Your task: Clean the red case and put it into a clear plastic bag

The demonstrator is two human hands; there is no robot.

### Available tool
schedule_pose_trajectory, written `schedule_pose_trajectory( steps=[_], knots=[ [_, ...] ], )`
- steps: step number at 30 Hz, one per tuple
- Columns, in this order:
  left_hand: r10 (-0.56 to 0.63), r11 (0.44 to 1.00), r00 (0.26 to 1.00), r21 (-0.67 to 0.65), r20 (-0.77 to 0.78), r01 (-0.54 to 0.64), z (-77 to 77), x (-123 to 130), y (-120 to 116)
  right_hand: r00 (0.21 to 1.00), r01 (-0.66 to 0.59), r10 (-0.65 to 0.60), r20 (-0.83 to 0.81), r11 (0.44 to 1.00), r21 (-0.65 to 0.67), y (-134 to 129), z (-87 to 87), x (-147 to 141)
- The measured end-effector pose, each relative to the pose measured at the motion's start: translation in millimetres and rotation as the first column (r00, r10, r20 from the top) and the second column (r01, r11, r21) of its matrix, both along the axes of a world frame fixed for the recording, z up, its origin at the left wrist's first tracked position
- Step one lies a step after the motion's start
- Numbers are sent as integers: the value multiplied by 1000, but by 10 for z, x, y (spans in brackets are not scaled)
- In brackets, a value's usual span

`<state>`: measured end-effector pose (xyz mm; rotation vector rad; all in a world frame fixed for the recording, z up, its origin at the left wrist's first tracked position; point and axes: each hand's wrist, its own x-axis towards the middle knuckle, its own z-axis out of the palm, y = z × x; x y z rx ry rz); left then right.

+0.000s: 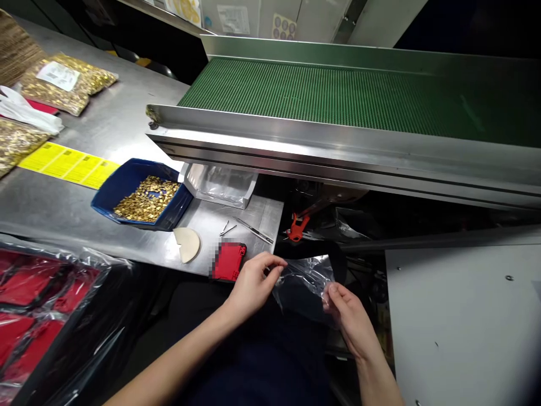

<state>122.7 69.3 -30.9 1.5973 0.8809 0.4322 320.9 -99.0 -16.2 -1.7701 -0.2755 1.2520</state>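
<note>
Clear bag [305,282] stretched sideways, left hand [252,285], right hand [351,318]

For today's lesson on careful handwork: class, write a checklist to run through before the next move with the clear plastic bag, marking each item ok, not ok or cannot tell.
1. Both hands grip the clear plastic bag: left hand and right hand pinch its edges: ok.
2. Bag mouth opened: cannot tell.
3. Blue tray holds small gold parts: ok.
4. Red case lies flat on the steel table: ok.
5. Tweezers lie apart from both hands: ok.
6. Bag contents: cannot tell.
</note>
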Motion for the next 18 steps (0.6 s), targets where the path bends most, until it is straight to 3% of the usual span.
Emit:
schedule_pose_trajectory(
  steps=[3,5,8,11,15,18],
  knots=[
    [120,939,990,333,-72,-89,72,38,65,996,-80,79,-33,997,-12,13,8,-22],
    [103,906,989,419,-102,-52,124,92,29,995,-94,93,-34,995,-24,37,1,-68],
    [-169,966,983,185,-77,181,161,199,-148,994,-103,103,-32,995,-5,76,-39,-166],
    [-324,945,946,-61,-23,322,111,288,-341,990,-132,133,-41,991,24,94,-101,-245],
    [-257,964,965,-91,-55,251,1,276,-374,969,-212,215,120,976,-42,72,-133,-241],
    [-132,991,983,-22,-127,131,-11,192,-293,852,-188,279,443,953,-238,72,-77,-221]
  ],
)
